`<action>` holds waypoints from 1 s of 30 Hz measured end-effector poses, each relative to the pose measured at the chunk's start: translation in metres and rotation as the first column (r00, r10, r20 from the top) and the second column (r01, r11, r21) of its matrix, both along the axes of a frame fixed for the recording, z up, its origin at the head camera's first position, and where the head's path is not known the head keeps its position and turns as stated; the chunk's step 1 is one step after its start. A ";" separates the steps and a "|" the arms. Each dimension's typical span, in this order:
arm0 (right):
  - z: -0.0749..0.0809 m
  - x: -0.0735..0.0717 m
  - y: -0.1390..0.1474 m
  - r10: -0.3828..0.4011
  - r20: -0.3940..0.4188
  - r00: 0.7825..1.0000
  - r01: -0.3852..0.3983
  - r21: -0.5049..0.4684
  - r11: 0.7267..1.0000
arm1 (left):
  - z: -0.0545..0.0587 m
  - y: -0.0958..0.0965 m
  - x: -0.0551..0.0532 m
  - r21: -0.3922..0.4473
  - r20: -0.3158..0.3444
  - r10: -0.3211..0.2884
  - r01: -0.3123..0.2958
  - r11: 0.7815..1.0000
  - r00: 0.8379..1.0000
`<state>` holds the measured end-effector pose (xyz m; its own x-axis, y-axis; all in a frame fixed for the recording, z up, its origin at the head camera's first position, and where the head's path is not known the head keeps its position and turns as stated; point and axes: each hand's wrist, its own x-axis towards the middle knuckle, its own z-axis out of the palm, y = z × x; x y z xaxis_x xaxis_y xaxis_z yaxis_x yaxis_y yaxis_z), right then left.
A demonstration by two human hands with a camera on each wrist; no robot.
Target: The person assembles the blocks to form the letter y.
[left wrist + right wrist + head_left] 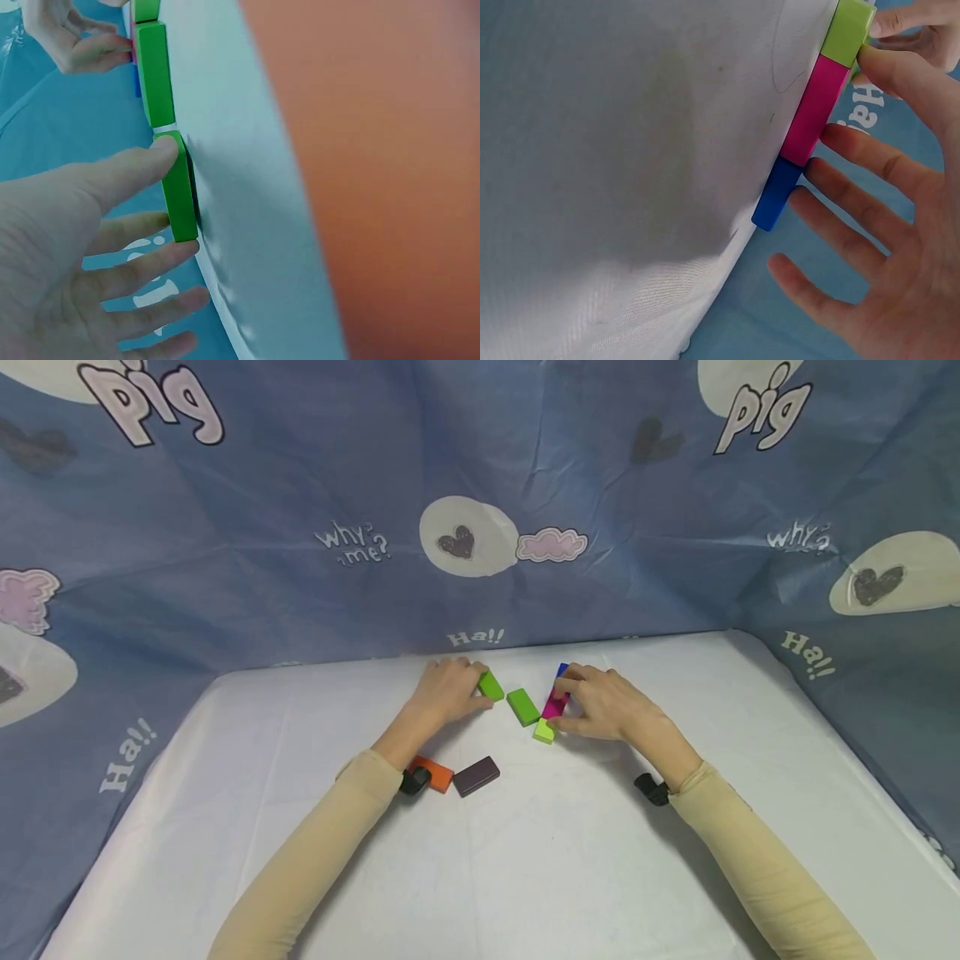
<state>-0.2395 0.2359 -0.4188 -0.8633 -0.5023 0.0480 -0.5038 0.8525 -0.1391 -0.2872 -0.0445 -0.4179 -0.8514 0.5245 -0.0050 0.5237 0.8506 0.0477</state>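
My left hand (452, 689) pinches a green block (180, 191) lengthwise, thumb at one end and fingertips toward the other. A second green block (522, 707) lies just right of it, a small gap between them. My right hand (606, 700) is over a row of touching blocks: lime (849, 31), magenta (815, 111) and blue (776, 195). Its thumb touches the lime block, while spread, slightly bent fingers rest along the magenta and blue ones. The second green block's near end lies close to this row.
Nearer my body, an orange block (438, 774) lies partly beneath the left wrist's black strap (415, 780), and a dark purple block (477, 776) is beside it. A white cloth (525, 877) covers the table; a blue printed curtain (480, 602) rises behind.
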 end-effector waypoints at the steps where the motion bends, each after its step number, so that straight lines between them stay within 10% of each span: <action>1: 0.000 0.000 0.000 0.003 -0.003 1.000 -0.003 0.000 1.000 | 0.001 0.000 -0.001 -0.001 -0.004 0.002 -0.002 1.000 1.000; 30: 0.002 0.001 0.000 0.011 0.002 1.000 -0.011 -0.010 1.000 | 0.001 0.016 -0.014 0.030 0.034 0.037 -0.038 0.999 0.999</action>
